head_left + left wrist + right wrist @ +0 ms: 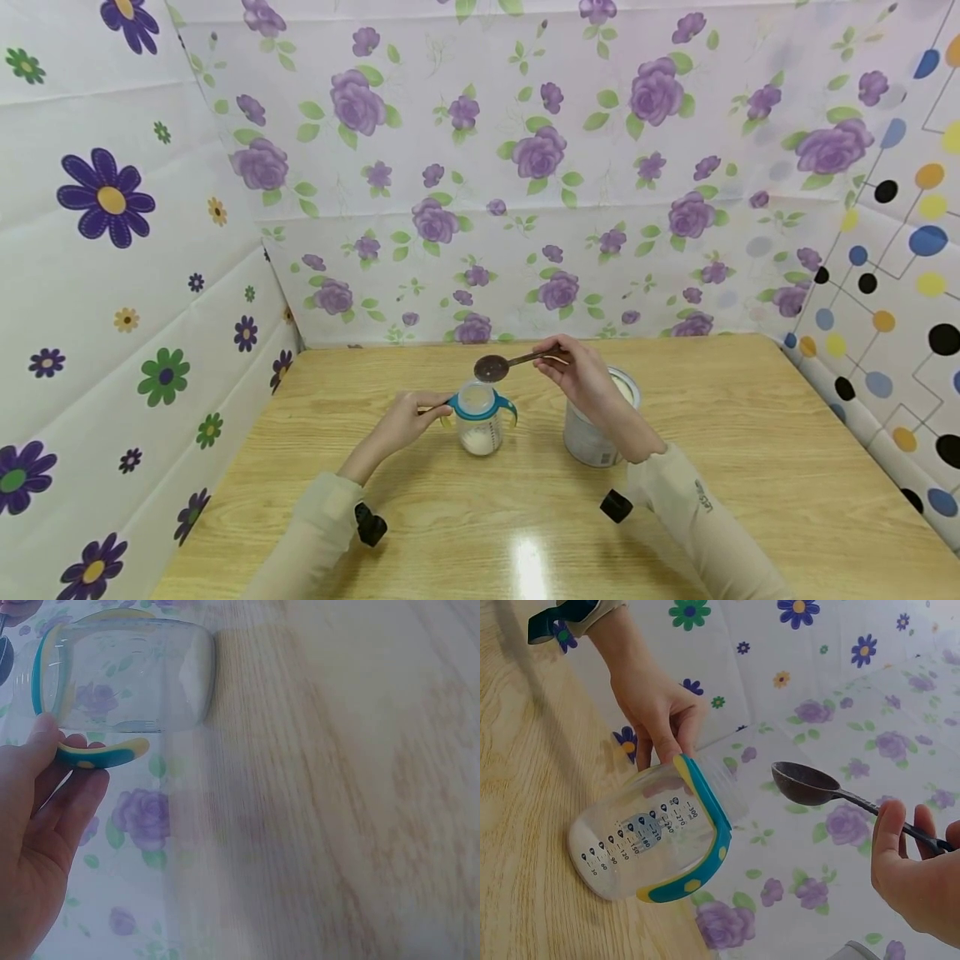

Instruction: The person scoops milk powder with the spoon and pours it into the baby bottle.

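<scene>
Left hand (401, 423): fingers grasp the teal-and-yellow handle of the clear plastic baby bottle (480, 421).
Right hand (585, 379): pinches the dark long-handled spoon (510, 363) just above the bottle.

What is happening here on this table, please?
A person sits at a wooden table. The left hand holds one handle of a clear baby bottle that stands on the table with white powder at its bottom. The right hand holds a dark spoon just above the bottle's open mouth; the spoon's bowl looks empty. An open tin stands beside the bottle, under the right hand.
</scene>
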A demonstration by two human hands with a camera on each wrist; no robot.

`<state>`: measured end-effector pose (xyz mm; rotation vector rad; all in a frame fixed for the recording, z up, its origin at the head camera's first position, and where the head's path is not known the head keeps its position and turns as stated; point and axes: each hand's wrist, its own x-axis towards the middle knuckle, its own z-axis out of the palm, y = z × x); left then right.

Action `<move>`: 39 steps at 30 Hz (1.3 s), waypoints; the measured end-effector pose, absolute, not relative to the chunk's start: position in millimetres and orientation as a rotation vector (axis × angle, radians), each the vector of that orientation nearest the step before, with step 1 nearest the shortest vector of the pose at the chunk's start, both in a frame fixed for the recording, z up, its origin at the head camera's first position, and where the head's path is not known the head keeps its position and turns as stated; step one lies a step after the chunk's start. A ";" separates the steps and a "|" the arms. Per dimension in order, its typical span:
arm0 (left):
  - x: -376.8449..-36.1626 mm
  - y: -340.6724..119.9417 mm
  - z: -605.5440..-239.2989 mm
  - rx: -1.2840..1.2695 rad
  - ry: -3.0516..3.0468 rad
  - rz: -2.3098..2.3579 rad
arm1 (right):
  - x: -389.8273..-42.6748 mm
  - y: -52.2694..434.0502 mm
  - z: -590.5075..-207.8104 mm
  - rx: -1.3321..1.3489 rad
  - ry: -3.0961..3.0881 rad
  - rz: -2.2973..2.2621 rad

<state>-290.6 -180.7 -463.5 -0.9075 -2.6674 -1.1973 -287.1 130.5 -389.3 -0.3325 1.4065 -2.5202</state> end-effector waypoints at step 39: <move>-291.0 -181.2 -464.5 -0.916 -2.654 -1.209 | -285.5 148.8 -392.7 -0.211 1.464 -2.560</move>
